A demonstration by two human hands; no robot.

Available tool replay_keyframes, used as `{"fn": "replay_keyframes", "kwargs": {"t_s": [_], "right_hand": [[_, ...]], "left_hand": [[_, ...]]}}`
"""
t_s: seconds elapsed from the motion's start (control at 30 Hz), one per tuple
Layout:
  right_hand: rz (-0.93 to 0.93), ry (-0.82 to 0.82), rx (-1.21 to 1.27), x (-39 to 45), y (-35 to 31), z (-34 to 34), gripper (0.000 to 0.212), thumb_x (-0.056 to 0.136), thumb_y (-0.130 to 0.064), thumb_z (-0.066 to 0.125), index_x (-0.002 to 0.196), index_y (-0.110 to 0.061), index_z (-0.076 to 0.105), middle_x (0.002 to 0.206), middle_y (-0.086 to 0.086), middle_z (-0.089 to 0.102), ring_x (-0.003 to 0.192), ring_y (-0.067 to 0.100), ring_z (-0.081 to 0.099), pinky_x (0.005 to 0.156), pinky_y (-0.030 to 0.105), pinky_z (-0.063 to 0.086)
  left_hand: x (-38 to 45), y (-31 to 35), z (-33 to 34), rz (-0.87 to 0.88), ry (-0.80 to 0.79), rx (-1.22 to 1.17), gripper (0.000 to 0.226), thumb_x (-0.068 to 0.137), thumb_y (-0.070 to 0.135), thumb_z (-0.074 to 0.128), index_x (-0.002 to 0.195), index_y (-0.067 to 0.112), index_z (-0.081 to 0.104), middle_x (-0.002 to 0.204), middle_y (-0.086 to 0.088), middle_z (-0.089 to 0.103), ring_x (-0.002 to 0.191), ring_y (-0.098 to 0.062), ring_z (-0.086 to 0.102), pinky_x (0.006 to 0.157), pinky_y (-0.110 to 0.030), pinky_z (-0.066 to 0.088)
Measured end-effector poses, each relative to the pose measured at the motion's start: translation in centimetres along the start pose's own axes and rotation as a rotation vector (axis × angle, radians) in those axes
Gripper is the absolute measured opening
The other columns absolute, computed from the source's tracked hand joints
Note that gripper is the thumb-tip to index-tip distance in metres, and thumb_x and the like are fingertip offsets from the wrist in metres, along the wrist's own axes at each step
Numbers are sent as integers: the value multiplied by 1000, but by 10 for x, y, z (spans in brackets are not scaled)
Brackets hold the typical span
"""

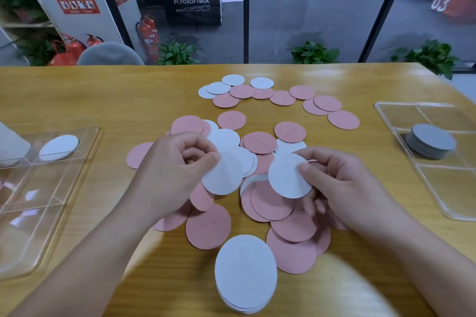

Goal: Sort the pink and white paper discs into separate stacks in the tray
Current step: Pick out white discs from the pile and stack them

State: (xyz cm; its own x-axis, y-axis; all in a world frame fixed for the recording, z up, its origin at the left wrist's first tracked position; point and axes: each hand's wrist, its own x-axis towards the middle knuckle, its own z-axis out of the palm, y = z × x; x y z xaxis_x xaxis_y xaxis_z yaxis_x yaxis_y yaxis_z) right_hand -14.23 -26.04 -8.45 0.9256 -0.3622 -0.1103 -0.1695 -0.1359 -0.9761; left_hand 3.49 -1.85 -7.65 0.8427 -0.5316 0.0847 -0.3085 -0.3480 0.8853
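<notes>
Several pink discs (208, 226) and white discs (233, 80) lie scattered over the middle of the wooden table. My left hand (175, 170) pinches one white disc (224, 177) by its edge above the pile. My right hand (342, 188) grips another white disc (287, 177) between thumb and fingers. A stack of white discs (246, 273) sits near the table's front edge. The clear tray on the left (85, 162) holds one white disc (59, 147). A second clear tray on the right (438, 188) holds a stack of grey-looking discs (431, 141).
The table's far edge (231, 65) meets a glass wall with potted plants behind it. A grey chair back (110, 54) stands at the far left. Fire extinguishers (148, 33) stand beyond the glass.
</notes>
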Motion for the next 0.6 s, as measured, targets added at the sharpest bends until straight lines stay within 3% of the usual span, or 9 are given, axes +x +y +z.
{"fn": "replay_keyframes", "kwargs": {"t_s": [0.1,0.17,0.23,0.3,0.37,0.47,0.6], "right_hand": [[-18,-23,-11,0,0,0,21,112,-17,60,108,-29,76,66,18,66,48,24,43,45,22,28],[-29,-28,7,-1,0,-1,11,110,-15,65,108,-17,76,64,9,65,41,18,44,43,20,28],[-41,-26,11,-2,0,0,8,108,-11,67,107,-9,74,63,0,63,37,10,44,40,17,30],[-55,-21,-17,-2,-1,2,8,108,-10,67,107,-7,74,65,0,62,39,11,44,40,17,32],[-66,-19,-30,-3,-1,2,9,109,-12,66,107,-9,74,68,2,63,42,13,46,41,18,32],[-70,-8,-46,-3,-1,2,12,109,-15,65,105,-7,73,63,-3,61,39,8,44,40,17,32],[-100,24,-45,-3,0,4,14,107,-18,69,100,-5,70,62,-7,62,37,6,44,39,17,32]], "left_hand": [[-3,6,0,46,56,180,13,100,24,76,87,26,74,68,12,69,64,-9,52,62,-25,41],[-4,10,0,79,54,233,14,102,26,74,88,28,72,75,15,73,81,-11,57,70,-32,42],[-5,11,3,111,36,192,15,104,25,71,88,25,71,69,10,68,75,-16,54,74,-30,41],[-6,9,10,76,-11,56,17,105,22,71,88,21,69,59,6,56,58,-15,43,66,-24,37],[-8,8,17,31,-43,-57,15,104,19,72,90,18,69,58,4,50,54,-15,37,55,-23,35],[-11,8,23,-16,-109,-174,6,103,17,75,98,20,74,65,-4,57,57,-17,43,53,-26,38],[-13,12,28,-16,-243,-261,9,103,11,73,108,18,75,80,-10,69,67,-16,57,63,-24,50]]}}
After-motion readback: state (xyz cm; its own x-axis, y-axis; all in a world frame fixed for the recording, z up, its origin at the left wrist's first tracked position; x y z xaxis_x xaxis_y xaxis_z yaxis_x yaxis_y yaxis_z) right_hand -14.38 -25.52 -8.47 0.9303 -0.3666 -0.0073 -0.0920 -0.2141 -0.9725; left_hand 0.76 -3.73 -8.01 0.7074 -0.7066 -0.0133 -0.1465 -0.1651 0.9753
